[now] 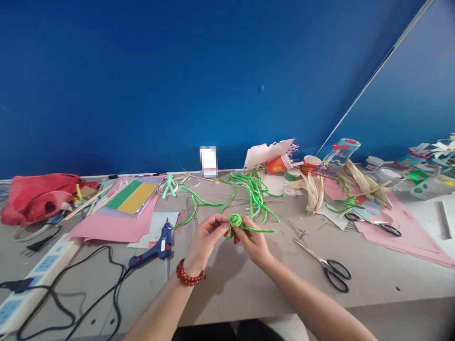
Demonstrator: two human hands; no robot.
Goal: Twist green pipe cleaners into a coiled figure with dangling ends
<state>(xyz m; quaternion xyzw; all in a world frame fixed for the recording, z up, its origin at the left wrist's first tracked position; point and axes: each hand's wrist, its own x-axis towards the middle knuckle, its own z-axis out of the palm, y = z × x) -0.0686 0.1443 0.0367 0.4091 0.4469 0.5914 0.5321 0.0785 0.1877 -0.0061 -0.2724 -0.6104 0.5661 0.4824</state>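
Note:
Between my two hands, above the front of the table, is a green pipe-cleaner figure [235, 220] with a round coiled top and a loose strand reaching right. My left hand [209, 237], with a red bead bracelet [190, 273] on its wrist, pinches the coil's left side. Thumb and fingers of my right hand [253, 244] close on its lower right. Just behind lies a tangled heap of green pipe cleaners [254, 192]. Bent single strands [192, 208] stretch to the left, over a clear ruler [192, 215].
At left are a blue glue gun [156, 248], its black cord, a power strip [42, 270], pink paper [106, 229] and a red cloth [39, 194]. Black-handled scissors [330, 270] lie right of my hands. Paper cups [279, 164], dried husks [314, 192] and other scissors [377, 222] stand or lie farther right.

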